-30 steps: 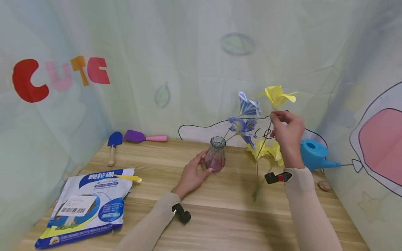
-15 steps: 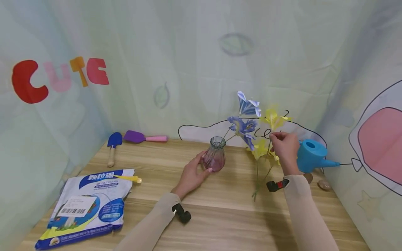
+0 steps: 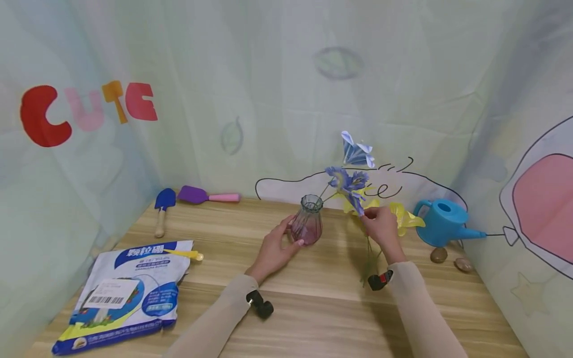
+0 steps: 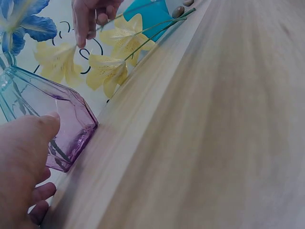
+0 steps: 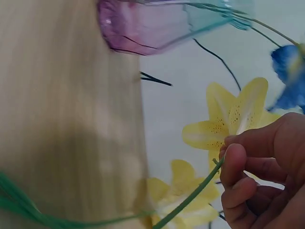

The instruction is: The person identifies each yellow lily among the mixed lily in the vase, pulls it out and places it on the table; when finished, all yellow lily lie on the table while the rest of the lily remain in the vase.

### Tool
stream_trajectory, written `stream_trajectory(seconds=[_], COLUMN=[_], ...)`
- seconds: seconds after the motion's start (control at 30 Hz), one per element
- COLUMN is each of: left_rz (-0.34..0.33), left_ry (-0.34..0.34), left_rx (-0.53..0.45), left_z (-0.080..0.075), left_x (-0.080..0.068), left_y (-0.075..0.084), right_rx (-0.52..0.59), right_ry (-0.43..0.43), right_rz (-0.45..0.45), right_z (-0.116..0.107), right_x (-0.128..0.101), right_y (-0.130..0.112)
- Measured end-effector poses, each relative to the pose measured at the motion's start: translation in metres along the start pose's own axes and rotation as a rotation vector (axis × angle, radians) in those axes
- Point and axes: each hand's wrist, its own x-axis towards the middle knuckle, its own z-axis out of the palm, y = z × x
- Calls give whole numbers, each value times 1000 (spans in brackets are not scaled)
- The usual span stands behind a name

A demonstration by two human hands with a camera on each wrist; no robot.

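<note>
Vase (image 3: 307,225) stands on desk (image 3: 313,308), steadied by left hand (image 3: 274,248) curled round its base, while right hand (image 3: 380,226) fingers pinch yellow flower stem (image 5: 190,198) just beside it, apparently for handling.

- Light is bright, soft and even in the head view; nothing glares.
- Faint shadows lie on the table (image 3: 313,298) just below the left hand (image 3: 273,248) and right hand (image 3: 380,226).
- The backdrop (image 3: 286,89) bends at the edges of the head view: wide-lens distortion.
- In the left wrist view the hand is large and soft, the wood beyond it smeared.
- In the right wrist view the vase (image 5: 157,21) above the fingers (image 5: 233,164) is blurred, the stem (image 5: 190,195) sharper.
</note>
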Motion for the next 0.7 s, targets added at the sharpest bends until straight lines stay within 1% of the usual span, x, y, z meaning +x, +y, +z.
stream_trajectory(seconds=[0.2,0.33,0.4,0.5,0.57,0.7], left_rz=[12,17,17,17,18,20], left_ry=[0,-1,-2,-4,-5,1], left_rx=[-2,-6,-6,-1,-1,3], left_z=[1,4,5,5,5,4], left_x=[0,-1,-1,-1,-1,-1], left_y=[0,1,2,2,3,3], right_rx=[4,2,-23,-54,-74,-82], right_ry=[-23,-74,-91,-104,-98,-79], right_rz=[-18,-2,7,23,32,30], right_z=[21,31,35,38,38,36], right_x=[-1,0,0,-1,-2,-4], right_y=[8,17,22,25,25,23])
